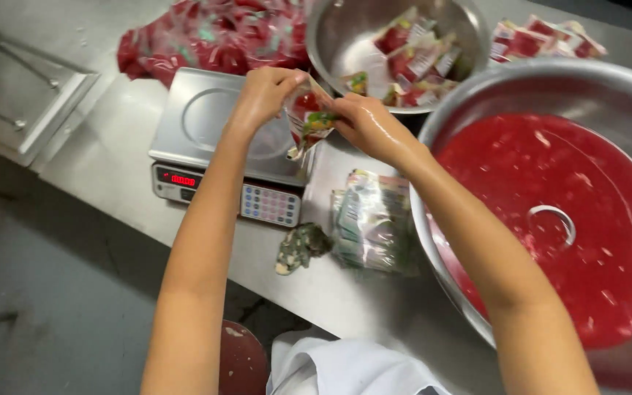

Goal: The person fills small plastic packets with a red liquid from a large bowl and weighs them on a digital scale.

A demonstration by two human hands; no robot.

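Observation:
Both my hands hold one small printed plastic pouch (309,121) partly filled with red stuff, just above the right edge of a steel digital scale (206,124). My left hand (261,93) pinches the pouch's top left edge. On the pouch's right side sits my right hand (367,126), wet and shiny. A huge steel basin (477,88) of red pulpy liquid (550,212), with a ladle rim showing in it, lies under my right forearm.
A smaller steel bowl (338,36) behind the hands holds several filled pouches. More filled pouches lie at the back right (543,38) and in a red heap (206,36) behind the scale. A stack of empty pouches (371,219) and a crumpled rag (298,249) rest on the steel counter.

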